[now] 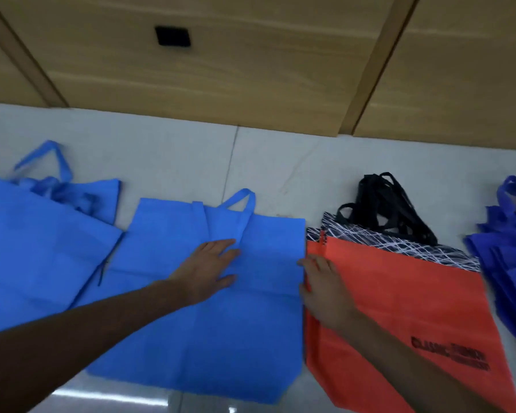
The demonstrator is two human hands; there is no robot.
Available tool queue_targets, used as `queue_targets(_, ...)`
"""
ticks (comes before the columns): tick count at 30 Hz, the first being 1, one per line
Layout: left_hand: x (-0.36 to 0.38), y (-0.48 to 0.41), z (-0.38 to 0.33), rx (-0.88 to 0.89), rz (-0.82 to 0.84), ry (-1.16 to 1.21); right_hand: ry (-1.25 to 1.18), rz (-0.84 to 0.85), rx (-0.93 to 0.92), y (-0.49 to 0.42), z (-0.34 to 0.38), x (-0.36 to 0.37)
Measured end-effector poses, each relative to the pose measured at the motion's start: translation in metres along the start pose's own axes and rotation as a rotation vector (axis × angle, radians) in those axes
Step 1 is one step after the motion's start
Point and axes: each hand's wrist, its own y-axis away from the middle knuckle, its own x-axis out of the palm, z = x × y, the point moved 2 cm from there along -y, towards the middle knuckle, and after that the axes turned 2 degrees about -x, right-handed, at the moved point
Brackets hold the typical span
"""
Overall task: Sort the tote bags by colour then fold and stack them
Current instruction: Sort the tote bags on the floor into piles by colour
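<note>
Centre: light-blue tote bag (209,323) lies flat on the pale floor (176,156), between a pile of matching blue bags (36,248) and the orange bags (399,308). Your left hand (206,272) presses it with straight fingers. Your right hand (325,290) meets its right edge; whether it pinches the fabric cannot be told. Dark-blue bags (507,248) lie far right.

Bare floor (173,162) beyond the bags; wooden panel (221,70) blocks farther reach
</note>
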Motion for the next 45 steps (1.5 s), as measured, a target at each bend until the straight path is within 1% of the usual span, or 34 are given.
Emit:
queue_targets(3,-0.010,0.049,0.092,-0.241,-0.001,0.037,0.046,0.085,-0.210,-0.048,0.067,0.013)
queue_targets(4,-0.015,0.067,0.117,-0.313,0.027,0.050,0.079,0.120,-0.274,-0.063,0.090,0.018)
queue_targets(7,-0.022,0.115,0.179,-0.546,-0.053,0.060,0.149,0.233,-0.425,-0.104,0.161,0.034)
queue_targets(9,-0.015,0.146,0.209,-0.748,0.022,0.098,0.144,0.281,-0.481,-0.126,0.209,0.044)
queue_targets(10,-0.009,0.157,0.220,-0.805,0.046,0.110,0.131,0.297,-0.493,-0.135,0.231,0.050)
queue_targets(12,0.006,0.174,0.236,-0.860,0.065,0.148,0.108,0.320,-0.507,-0.146,0.270,0.062)
queue_targets(15,0.015,0.187,0.245,-0.879,-0.024,0.201,0.110,0.352,-0.516,-0.151,0.311,0.080)
queue_targets(17,0.017,0.192,0.244,-0.891,-0.055,0.257,0.104,0.328,-0.466,-0.151,0.325,0.094)
queue_targets(21,0.031,0.201,0.236,-0.826,0.100,0.264,-0.081,0.255,-0.154,-0.150,0.333,0.118)
queue_targets(22,0.033,0.203,0.235,-0.819,0.105,0.248,-0.123,0.252,-0.108,-0.150,0.334,0.123)
queue_targets(23,0.033,0.206,0.232,-0.807,0.076,0.231,-0.156,0.242,-0.078,-0.149,0.334,0.126)
queue_targets(24,0.029,0.208,0.228,-0.795,0.007,0.232,-0.175,0.213,-0.058,-0.148,0.335,0.129)
queue_targets(26,0.022,0.213,0.223,-0.824,-0.195,0.315,-0.243,0.113,-0.014,-0.144,0.340,0.130)
queue_targets(27,0.019,0.216,0.222,-0.865,-0.284,0.388,-0.347,0.070,0.022,-0.140,0.345,0.129)
queue_targets(28,0.015,0.217,0.223,-0.905,-0.353,0.483,-0.499,0.062,0.069,-0.136,0.352,0.127)
queue_targets(29,0.012,0.218,0.224,-0.924,-0.424,0.615,-0.683,0.099,0.123,-0.131,0.361,0.123)
queue_targets(31,0.006,0.218,0.228,-0.908,-0.527,0.893,-1.018,0.278,0.233,-0.122,0.381,0.123)
queue_targets(32,0.002,0.219,0.228,-0.884,-0.549,0.980,-1.088,0.356,0.271,-0.119,0.389,0.126)
queue_targets(33,-0.002,0.220,0.227,-0.853,-0.559,1.053,-1.120,0.383,0.284,-0.118,0.397,0.130)
queue_targets(34,-0.004,0.221,0.227,-0.826,-0.549,1.131,-1.110,0.353,0.291,-0.118,0.402,0.132)
queue_targets(36,-0.008,0.222,0.225,-0.803,-0.510,1.260,-1.063,0.184,0.279,-0.123,0.402,0.128)
queue_targets(37,-0.008,0.223,0.226,-0.807,-0.521,1.265,-1.014,0.106,0.272,-0.129,0.395,0.124)
queue_targets(39,-0.008,0.228,0.233,-0.846,-0.599,1.113,-0.847,0.008,0.264,-0.136,0.374,0.100)
queue_targets(41,-0.007,0.233,0.242,-0.871,-0.672,0.937,-0.719,-0.114,0.309,-0.140,0.339,0.075)
queue_targets(43,-0.006,0.233,0.246,-0.834,-0.631,0.794,-0.658,-0.287,0.437,-0.134,0.295,0.056)
queue_targets(44,-0.005,0.229,0.245,-0.791,-0.574,0.724,-0.637,-0.372,0.508,-0.126,0.274,0.049)
queue_targets(45,-0.004,0.224,0.243,-0.728,-0.519,0.647,-0.615,-0.412,0.567,-0.116,0.254,0.046)
